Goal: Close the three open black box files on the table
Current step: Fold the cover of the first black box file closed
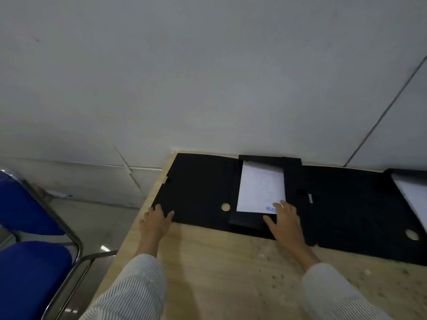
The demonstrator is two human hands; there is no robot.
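Observation:
An open black box file (198,188) lies flat on the wooden table (231,273), its lid spread to the left and a white sheet of paper (261,188) in its tray. My left hand (156,221) grips the lid's near left corner. My right hand (285,224) rests flat on the tray's near edge, fingertips touching the paper. A second open black box file (358,209) lies to the right, with white paper (413,197) at the frame edge. No third file is in view.
The table stands against a grey wall (208,77). Blue chairs with metal frames (34,262) stand at the left, beside the table's left edge. Bare wood lies between me and the files.

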